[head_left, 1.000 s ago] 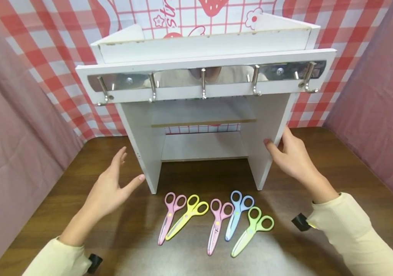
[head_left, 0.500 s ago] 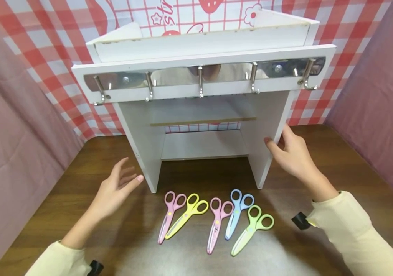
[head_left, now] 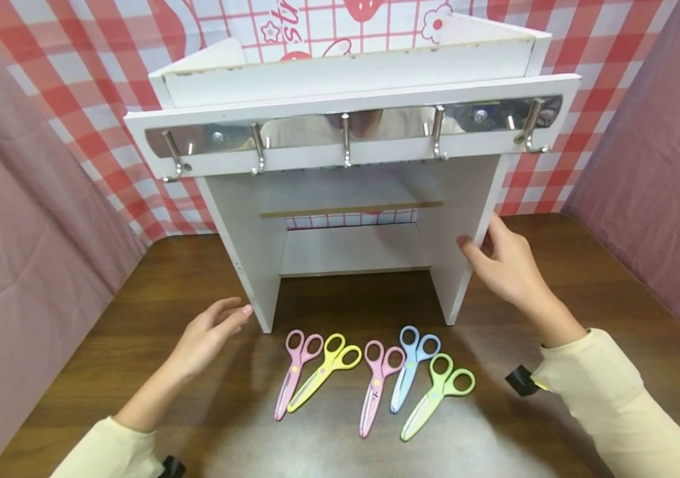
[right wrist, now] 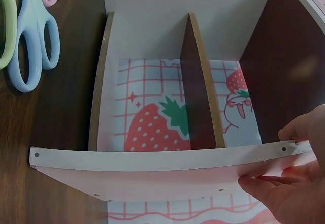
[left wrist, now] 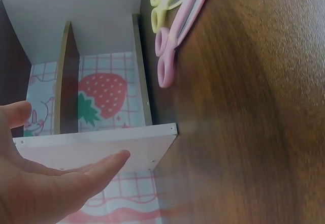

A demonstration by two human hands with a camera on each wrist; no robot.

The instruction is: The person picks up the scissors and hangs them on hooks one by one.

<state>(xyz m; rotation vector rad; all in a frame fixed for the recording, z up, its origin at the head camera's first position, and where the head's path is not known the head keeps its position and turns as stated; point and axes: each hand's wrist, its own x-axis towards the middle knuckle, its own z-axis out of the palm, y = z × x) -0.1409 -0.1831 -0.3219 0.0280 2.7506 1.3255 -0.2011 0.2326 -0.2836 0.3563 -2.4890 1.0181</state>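
Note:
A white shelf unit (head_left: pixel 340 93) stands on the table, a metal strip with several hooks (head_left: pixel 346 143) across its front. My right hand (head_left: pixel 510 265) grips the front edge of its right side panel (right wrist: pixel 167 163), thumb on the inner face and fingers on the outer. Beside the left side panel (head_left: pixel 241 252) my left hand (head_left: pixel 208 335) holds nothing; its fingers are loosely bent and its thumb tip is close to the panel edge. In the left wrist view its thumb and fingers (left wrist: pixel 109 168) are spread apart; whether they touch the panel I cannot tell.
Before the unit lie pink scissors (head_left: pixel 295 372), yellow scissors (head_left: pixel 325 372), a second pink pair (head_left: pixel 376 385), blue scissors (head_left: pixel 412 365) and green scissors (head_left: pixel 435 395). Behind hangs a red checked cloth (head_left: pixel 131 133); pink cloths (head_left: pixel 651 172) hang at both sides.
My left hand has turned and come down a little beside the left panel, its fingers drawing nearer to the thumb. The right hand keeps its grip; the scissors have not moved.

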